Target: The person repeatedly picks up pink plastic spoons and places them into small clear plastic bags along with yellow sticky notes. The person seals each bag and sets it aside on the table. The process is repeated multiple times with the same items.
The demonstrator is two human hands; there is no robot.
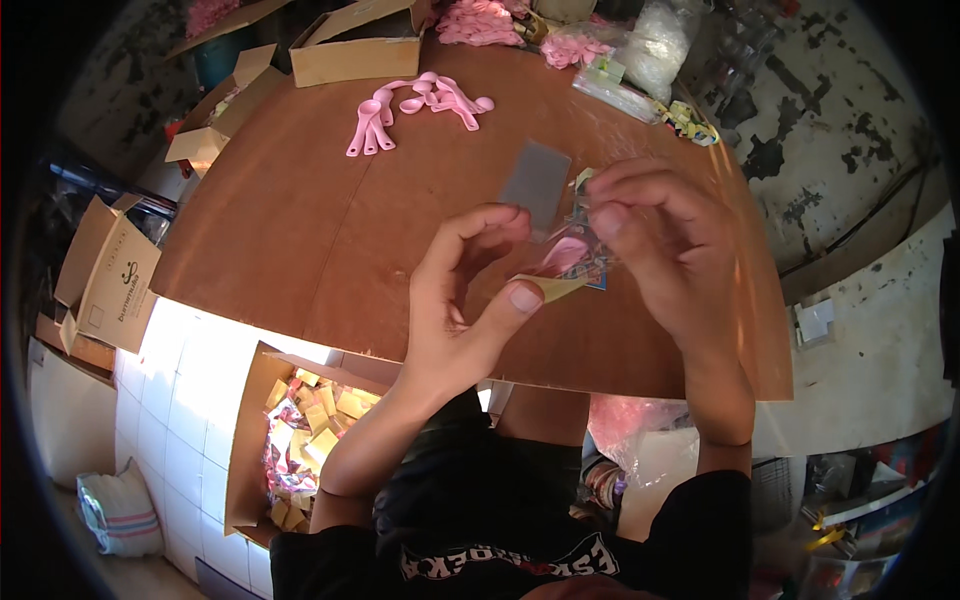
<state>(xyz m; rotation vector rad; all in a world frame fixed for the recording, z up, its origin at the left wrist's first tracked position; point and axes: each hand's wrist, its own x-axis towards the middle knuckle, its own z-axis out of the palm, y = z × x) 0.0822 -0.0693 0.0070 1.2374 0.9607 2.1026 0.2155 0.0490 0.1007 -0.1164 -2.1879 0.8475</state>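
Note:
My left hand (455,295) is closed on the lower side of a clear plastic packet (567,256), its thumb pressed along a yellow card edge. Something pink, partly blurred, shows inside the plastic. My right hand (668,240) has its fingers bent at the packet's upper right, pinching the clear film. Just beyond my left fingertips is a flat grey rectangular piece (537,188). Small printed cards (597,276) show partly behind the packet. Farther off on the table lie several pink measuring spoons (372,125), bunched in sets.
The brown table (300,230) has a curved-looking far edge. Behind it stand an open cardboard box (357,60), pink piles (478,22) and a bag of clear plastic (655,48). Below the near edge, left, a carton (250,440) holds many yellow-carded packets. Another box (110,275) stands left.

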